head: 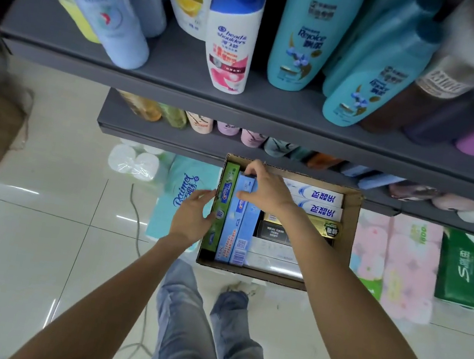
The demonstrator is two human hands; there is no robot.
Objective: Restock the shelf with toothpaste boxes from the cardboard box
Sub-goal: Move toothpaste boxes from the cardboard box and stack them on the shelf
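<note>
Toothpaste boxes (240, 227) fill cardboard box (348, 216); both hands grip them.

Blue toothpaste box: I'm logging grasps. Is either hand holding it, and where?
Right hand pinches the blue toothpaste box at its far end; left hand only rests against the cardboard box.

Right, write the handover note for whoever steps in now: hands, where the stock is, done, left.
Left hand: open, pressed against the carton's left wall, steadying it.
Right hand: fingers pinching the top of a blue box, not lifted yet.
Stock: carton on the floor below the shelves; green box stands beside the blue ones, white boxes and others lie to the right.
Done: cannot tell; no toothpaste shows on the shelves.
Left: lift the blue box, shelve it, then the rest.
</note>
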